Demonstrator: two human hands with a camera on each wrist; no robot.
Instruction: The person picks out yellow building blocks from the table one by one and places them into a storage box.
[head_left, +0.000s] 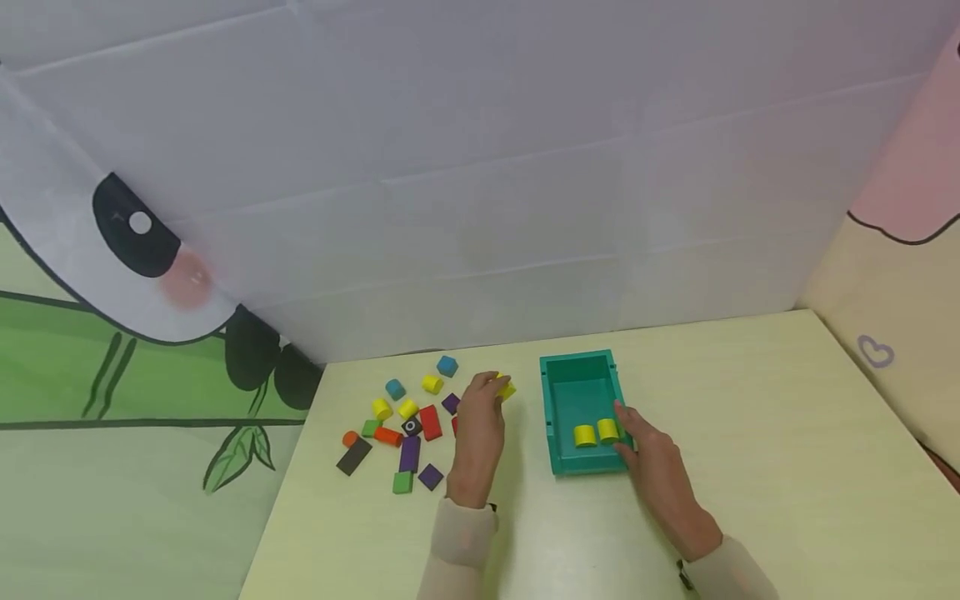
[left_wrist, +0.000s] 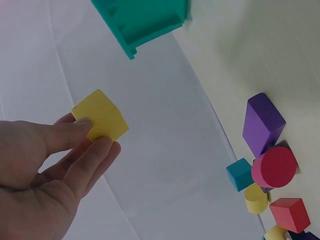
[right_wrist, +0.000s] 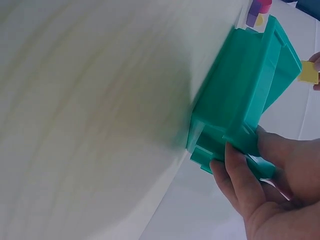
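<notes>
My left hand point(head_left: 480, 429) pinches a yellow block point(left_wrist: 101, 116) between thumb and fingertips, raised off the table to the left of the bin. A green-teal plastic bin point(head_left: 582, 365) lies on the table with its open top facing up. Two yellow cylinders, one being this cylinder point(head_left: 585, 436), sit inside near its front right. On the bin's right wall, my right hand point(head_left: 660, 467) grips the edge, thumb on one side and fingers on the other, as the right wrist view shows.
Left of my left hand, loose blocks are scattered: a purple block point(head_left: 409, 455), a red block point(head_left: 431, 422), a dark block point(head_left: 354, 457), a blue block point(head_left: 447, 366) and several others. A white cloth wall point(head_left: 525, 233) rises behind the table point(head_left: 787, 433).
</notes>
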